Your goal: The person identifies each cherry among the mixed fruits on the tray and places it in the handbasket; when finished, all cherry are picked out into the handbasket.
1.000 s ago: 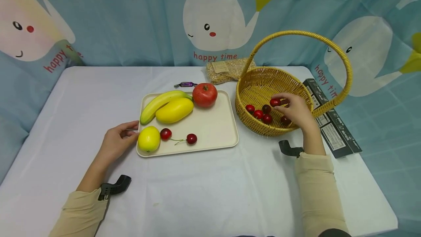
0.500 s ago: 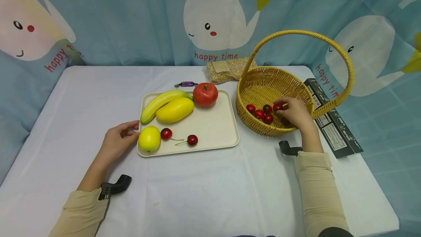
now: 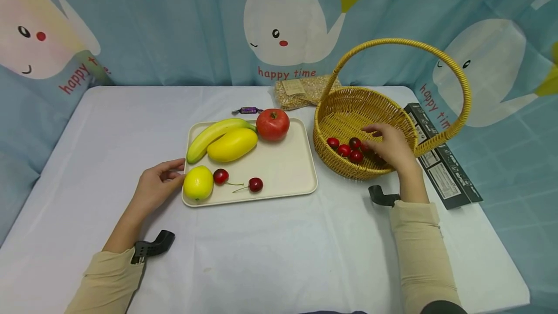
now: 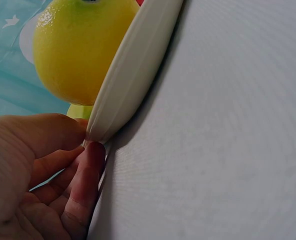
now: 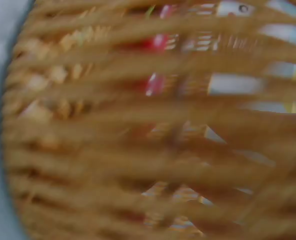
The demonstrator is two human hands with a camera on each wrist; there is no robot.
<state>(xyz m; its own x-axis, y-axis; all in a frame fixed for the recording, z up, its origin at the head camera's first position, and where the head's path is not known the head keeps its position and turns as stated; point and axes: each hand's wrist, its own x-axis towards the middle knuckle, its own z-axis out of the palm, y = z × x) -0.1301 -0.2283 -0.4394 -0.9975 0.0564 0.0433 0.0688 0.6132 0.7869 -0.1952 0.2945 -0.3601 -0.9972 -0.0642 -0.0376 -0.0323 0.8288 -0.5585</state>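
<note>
My left hand [image 3: 158,187] pinches the left rim of a cream tray [image 3: 283,173], beside a lemon [image 3: 198,183]. The left wrist view has the thumb and a finger on either side of the tray's rim [image 4: 133,75]. On the tray lie a banana [image 3: 211,137], a yellow mango-like fruit [image 3: 233,145], a red tomato-like fruit [image 3: 272,125] and two stemmed cherries, one dark [image 3: 255,184]. My right hand [image 3: 392,147] is inside a wicker basket [image 3: 344,171], its thumb and fingers apart over a partly hidden cherry [image 3: 365,148]. Several cherries [image 3: 344,150] sit nearby. The basket's weave [image 5: 113,150] hides that hand in the right wrist view.
Behind the basket lies a clear bag of grains or kernels [image 3: 305,92]. A purple-wrapped candy [image 3: 247,110] is behind the tray. A flat black box [image 3: 444,173] lies right of the basket, whose tall handle [image 3: 465,96] arches above it. A whale-print curtain [image 3: 174,38] hangs behind the white table [image 3: 261,256].
My right hand has lowered a cherry into the basket among the others, and its fingers have parted from it. The left hand stays on the tray's rim.
</note>
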